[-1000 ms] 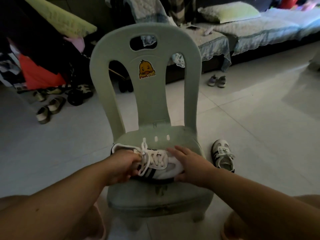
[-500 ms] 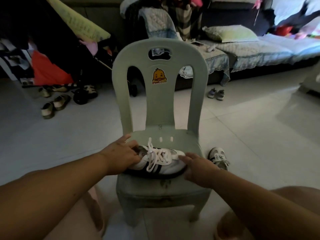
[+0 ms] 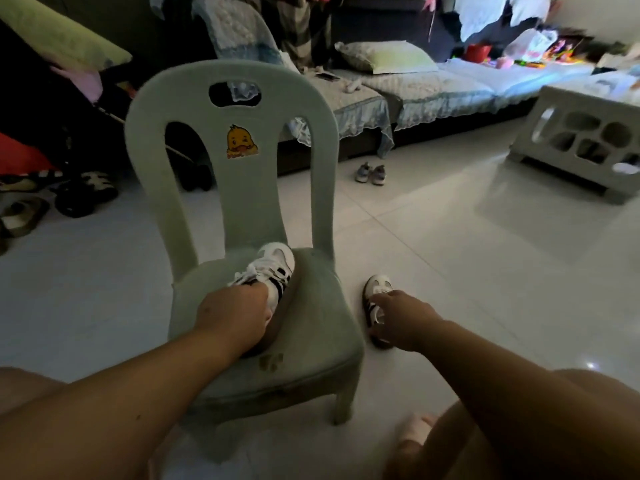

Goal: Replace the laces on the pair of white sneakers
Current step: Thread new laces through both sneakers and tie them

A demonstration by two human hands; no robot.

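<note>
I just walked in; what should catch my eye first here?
The pale green plastic chair with its yellow duck sticker fills the middle. On its seat the left hand grips a white sneaker; the right hand reaches for the second sneaker on the floor beside it.

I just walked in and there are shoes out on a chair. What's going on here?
A person sits facing a pale green plastic chair and works on a pair of white sneakers with black stripes. The left hand grips the first sneaker on the seat, toe towards the chair back, with laces in it. The right hand reaches down over the second sneaker on the floor beside the chair. Whether it has hold of it isn't clear.
</note>
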